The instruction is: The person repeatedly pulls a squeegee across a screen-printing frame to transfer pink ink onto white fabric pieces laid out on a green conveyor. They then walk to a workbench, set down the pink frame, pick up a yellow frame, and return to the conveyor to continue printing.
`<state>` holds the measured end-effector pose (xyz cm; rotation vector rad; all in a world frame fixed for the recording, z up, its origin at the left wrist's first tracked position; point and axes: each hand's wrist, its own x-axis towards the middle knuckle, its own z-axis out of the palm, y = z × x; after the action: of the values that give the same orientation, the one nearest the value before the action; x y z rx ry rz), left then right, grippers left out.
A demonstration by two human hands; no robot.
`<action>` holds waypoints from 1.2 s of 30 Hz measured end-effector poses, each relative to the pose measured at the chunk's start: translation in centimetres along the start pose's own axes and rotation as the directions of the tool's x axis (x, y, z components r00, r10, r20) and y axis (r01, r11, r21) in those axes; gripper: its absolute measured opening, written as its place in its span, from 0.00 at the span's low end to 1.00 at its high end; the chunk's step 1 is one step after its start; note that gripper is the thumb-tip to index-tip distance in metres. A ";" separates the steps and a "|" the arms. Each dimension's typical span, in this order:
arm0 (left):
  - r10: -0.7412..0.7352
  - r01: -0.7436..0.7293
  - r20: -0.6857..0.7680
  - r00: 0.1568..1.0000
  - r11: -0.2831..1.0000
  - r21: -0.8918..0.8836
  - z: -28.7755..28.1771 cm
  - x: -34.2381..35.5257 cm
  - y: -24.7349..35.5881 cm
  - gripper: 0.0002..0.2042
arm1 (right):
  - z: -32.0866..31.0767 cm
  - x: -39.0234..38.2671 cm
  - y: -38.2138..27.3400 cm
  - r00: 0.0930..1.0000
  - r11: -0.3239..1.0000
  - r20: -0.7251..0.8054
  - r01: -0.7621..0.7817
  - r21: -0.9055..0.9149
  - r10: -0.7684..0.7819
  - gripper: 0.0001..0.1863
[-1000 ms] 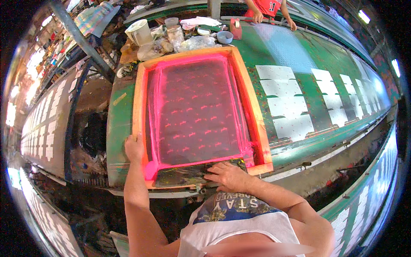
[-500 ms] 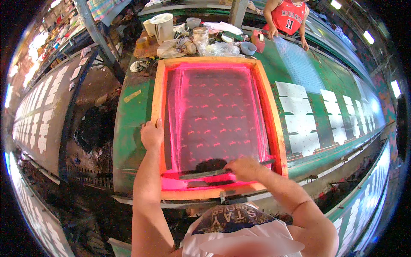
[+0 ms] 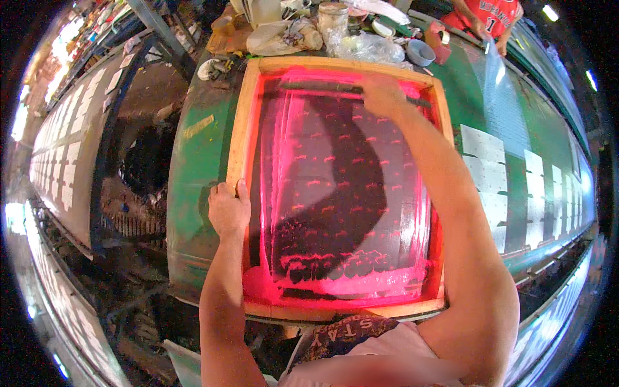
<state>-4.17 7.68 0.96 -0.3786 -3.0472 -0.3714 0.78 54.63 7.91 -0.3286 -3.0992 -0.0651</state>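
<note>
In the head view, a wooden printing frame (image 3: 240,138) with a mesh screen (image 3: 342,193) lies flat on the long green tabletop (image 3: 193,174), directly in front of the person. Wet pink ink covers the screen, thickest along the near edge and along the left side, and small pink marks repeat in rows over the darker middle.

The left hand (image 3: 228,209) rests on the left rail of the frame, about halfway along it. Its grip is clenched over the wooden rail, with the fingers curled on the edge.

The right hand (image 3: 382,95) is stretched out to the far end of the screen. Its grip is closed on a squeegee (image 3: 322,87), a long dark bar which lies across the screen just below the far rail. The right forearm crosses above the screen and throws a curved shadow on it.

To the right of the frame, white printed sheets (image 3: 487,171) lie in rows on the tabletop. Beyond the far rail stand a jar (image 3: 333,16), a small bowl (image 3: 420,53) and crumpled plastic bags (image 3: 364,46). At the top right, another person in a red shirt (image 3: 493,11) stands at the tabletop.
</note>
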 end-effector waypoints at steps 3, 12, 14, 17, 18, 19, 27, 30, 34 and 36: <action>0.028 -0.026 -0.046 0.999 0.999 0.035 0.1 0.0 0.1 0.26 | 2.4 3.0 2.3 0.984 0.988 -0.145 -0.082 0.132 0.101 0.21; 0.042 -0.041 -0.032 0.999 0.999 0.023 0.3 0.1 -0.3 0.24 | 0.7 -3.5 -1.4 0.993 0.990 0.077 0.085 0.117 -0.094 0.19; 0.079 -0.079 -0.036 0.996 0.997 0.006 0.3 0.2 -0.5 0.25 | -0.1 -6.8 -3.5 0.988 0.989 0.118 0.086 0.118 -0.100 0.20; 0.087 -0.088 -0.014 0.996 0.996 -0.019 0.4 0.5 -0.9 0.28 | -0.5 -11.9 -6.7 0.985 0.987 0.126 0.102 0.122 -0.117 0.20; 0.085 -0.086 -0.029 0.996 0.996 -0.034 0.4 0.6 -1.0 0.28 | -0.5 -13.7 -7.8 0.987 0.985 0.096 0.115 0.132 -0.128 0.20; 0.062 -0.063 -0.009 0.998 0.997 -0.042 0.4 0.7 -1.1 0.29 | -0.5 -15.7 -8.9 0.985 0.986 0.125 0.099 0.132 -0.116 0.20; 0.004 0.001 0.067 0.998 0.997 -0.073 0.3 1.4 -1.3 0.32 | -0.6 -31.5 -18.6 0.982 0.984 0.148 0.093 0.150 -0.115 0.23; -0.007 0.016 0.108 0.994 0.996 -0.082 -0.2 1.2 -1.0 0.33 | -1.1 -36.3 -21.9 0.979 0.986 0.161 0.101 0.136 -0.122 0.24; -0.014 0.023 0.165 0.986 0.998 -0.055 -1.2 1.1 -0.6 0.32 | -2.1 -41.2 -25.3 0.956 0.981 0.277 0.048 0.189 -0.100 0.26; -0.019 0.030 0.221 0.975 0.999 -0.044 -1.5 1.2 -0.6 0.32 | -2.1 -42.3 -26.6 0.955 0.984 0.287 0.026 0.173 -0.076 0.31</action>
<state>-5.41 7.05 2.39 -0.4109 -3.2667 -0.4302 36.59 19.74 7.79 -0.2742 -3.3737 0.2682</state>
